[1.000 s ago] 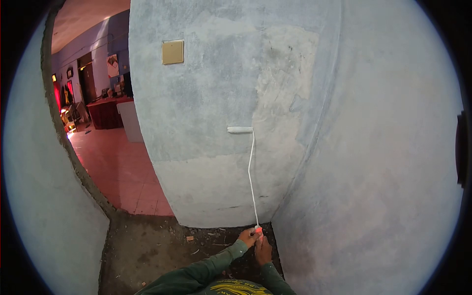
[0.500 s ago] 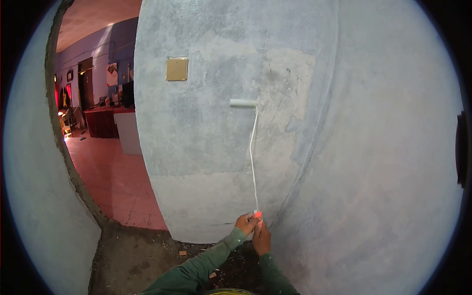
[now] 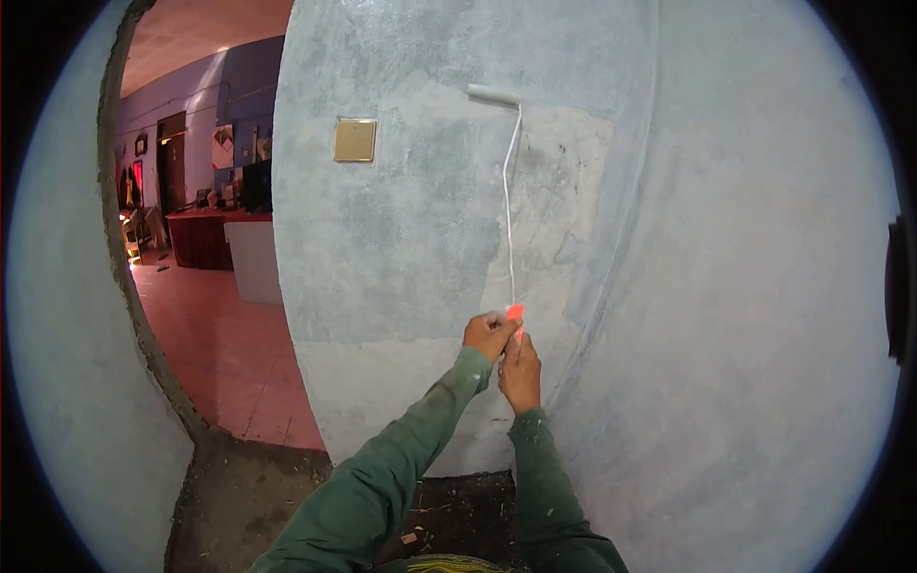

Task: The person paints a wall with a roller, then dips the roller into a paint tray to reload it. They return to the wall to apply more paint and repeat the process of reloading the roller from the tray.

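A paint roller (image 3: 509,205) with a long thin white rod reaches up the wall in front of me. Its pale sleeve (image 3: 493,95) lies against the wall, tilted slightly, above and right of a gold switch plate (image 3: 354,140). My left hand (image 3: 488,334) is closed on the upper part of the orange handle (image 3: 516,313). Just below it, my right hand (image 3: 521,376) wraps round the lower handle. The wall (image 3: 411,248) is unevenly coated blue-grey, with a bare, rough patch (image 3: 564,177) right of the rod.
A second wall (image 3: 755,286) meets this one at a corner on the right. To the left, a doorway opens on a room with a pink tiled floor (image 3: 220,353) and a red-covered table (image 3: 199,241). Debris lies on the dark floor (image 3: 449,516) below me.
Both hands have moved upward with the roller, arms stretching farther. The sleeve has gone from beside the rough patch to above the switch plate's level, and now tilts a little.
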{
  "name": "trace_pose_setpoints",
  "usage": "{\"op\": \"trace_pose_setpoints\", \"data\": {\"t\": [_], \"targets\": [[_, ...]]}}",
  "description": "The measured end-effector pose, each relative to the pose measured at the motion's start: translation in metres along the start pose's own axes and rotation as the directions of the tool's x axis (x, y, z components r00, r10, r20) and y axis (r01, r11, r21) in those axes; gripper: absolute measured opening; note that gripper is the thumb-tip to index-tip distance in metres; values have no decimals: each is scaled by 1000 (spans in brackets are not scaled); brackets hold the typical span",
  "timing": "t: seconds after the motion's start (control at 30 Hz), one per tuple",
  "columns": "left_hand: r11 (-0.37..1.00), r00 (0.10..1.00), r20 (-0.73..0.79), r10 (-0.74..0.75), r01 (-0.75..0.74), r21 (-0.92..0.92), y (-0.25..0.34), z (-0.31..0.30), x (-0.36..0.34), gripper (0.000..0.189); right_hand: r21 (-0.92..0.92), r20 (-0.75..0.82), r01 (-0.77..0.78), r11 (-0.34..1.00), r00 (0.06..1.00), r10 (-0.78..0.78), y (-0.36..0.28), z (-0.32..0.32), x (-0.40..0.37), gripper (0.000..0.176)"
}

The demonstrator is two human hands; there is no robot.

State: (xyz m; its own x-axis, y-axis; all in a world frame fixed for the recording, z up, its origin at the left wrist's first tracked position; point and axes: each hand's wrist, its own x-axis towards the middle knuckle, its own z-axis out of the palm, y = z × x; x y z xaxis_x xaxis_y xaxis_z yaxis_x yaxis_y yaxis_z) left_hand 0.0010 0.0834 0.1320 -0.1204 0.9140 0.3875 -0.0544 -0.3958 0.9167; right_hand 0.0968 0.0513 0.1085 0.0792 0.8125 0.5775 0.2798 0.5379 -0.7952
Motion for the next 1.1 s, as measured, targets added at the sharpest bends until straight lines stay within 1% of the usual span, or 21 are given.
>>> {"op": "trace_pose_setpoints", "data": {"t": [0.03, 0.07, 0.13, 0.17, 0.23, 0.27, 0.37, 0.43, 0.47, 0.53, 0.6, 0.67, 0.73, 0.77, 0.8, 0.83, 0.9, 0.93, 1.0, 1.03, 1.1], "targets": [[999, 999, -20, 47, -47, 16, 9, 1, 8, 25, 0, 3, -11, 1000, 1000, 11, -7, 0, 9, 30], [998, 998, -19, 55, -55, 16, 17, 2, 16, 25, 1, -1, -3, 1000, 1000, 3, -10, 1, 20, 30], [995, 993, -67, 97, -95, 31, 32, 4, 29, 25, 32, -36, 79, 996, 996, -78, -17, 5, 38, 33], [995, 993, -65, 99, -97, 32, 37, 4, 33, 25, 33, -39, 80, 996, 996, -79, -18, 5, 43, 33], [993, 991, -61, 122, -121, 15, 39, 5, 37, 25, 88, 5, -30, 996, 1000, 30, -36, -1, 41, 33], [993, 991, -61, 117, -117, 17, 37, 5, 33, 25, 89, 5, -35, 995, 999, 34, -36, -2, 36, 33], [992, 996, -14, 90, -89, 93, 15, 5, 10, 27, 85, 14, -38, 996, 999, 37, -20, -8, 12, 35], [993, 997, 42, 63, -66, 95, -19, 3, -6, 28, -62, 2, 1, 998, 1000, -1, 0, -12, -13, 33], [996, 997, 75, 34, -40, 80, -35, 2, -15, 29, -61, 8, 18, 998, 1000, -18, 7, -15, -27, 32], [993, 994, 114, 2, -15, 113, -52, 0, -41, 31, -62, 13, 35, 997, 999, -34, 23, -19, -55, 32], [989, 992, 123, -8, -10, 149, -60, -3, -67, 33, -38, 41, -87, 996, 995, 88, 39, -21, -78, 31], [983, 991, 134, -14, -11, 184, -56, -3, -78, 35, -16, 30, -91, 996, 995, 91, 42, -21, -91, 30], [992, 996, 78, 46, -55, 112, -55, -3, -84, 31, 6, 26, -102, 995, 994, 102, 38, -18, -91, 30], [993, 996, 77, 38, -47, 112, -53, -4, -81, 31, -11, 4, -22, 1000, 1000, 22, 36, -15, -84, 29], [987, 994, 69, 86, -95, 133, -45, -7, -71, 30, -29, -14, 57, 998, 998, -58, 31, -12, -76, 29], [978, 989, 60, 134, -142, 154, -36, -11, -60, 28, -29, -6, 52, 998, 999, -52, 21, -9, -67, 29], [963, 974, 17, 227, -227, 148, -7, -13, -40, 27, 64, 15, 55, 996, 998, -56, -7, -5, -43, 28], [963, 974, 11, 227, -226, 150, 4, -16, -28, 27, 66, 21, 55, 996, 998, -56, -19, -3, -32, 28], [963, 973, 20, 230, -230, 139, 20, -22, -10, 27, 125, 42, -10, 992, 999, 4, -40, 2, -16, 28], [963, 973, 15, 230, -229, 143, 26, -23, -7, 27, 129, 47, -10, 992, 999, 4, -46, 3, -12, 28], [982, 990, 30, 137, -140, 128, 35, -25, -2, 31, 142, 88, -91, 986, 993, 79, -53, 4, -6, 28]]}}
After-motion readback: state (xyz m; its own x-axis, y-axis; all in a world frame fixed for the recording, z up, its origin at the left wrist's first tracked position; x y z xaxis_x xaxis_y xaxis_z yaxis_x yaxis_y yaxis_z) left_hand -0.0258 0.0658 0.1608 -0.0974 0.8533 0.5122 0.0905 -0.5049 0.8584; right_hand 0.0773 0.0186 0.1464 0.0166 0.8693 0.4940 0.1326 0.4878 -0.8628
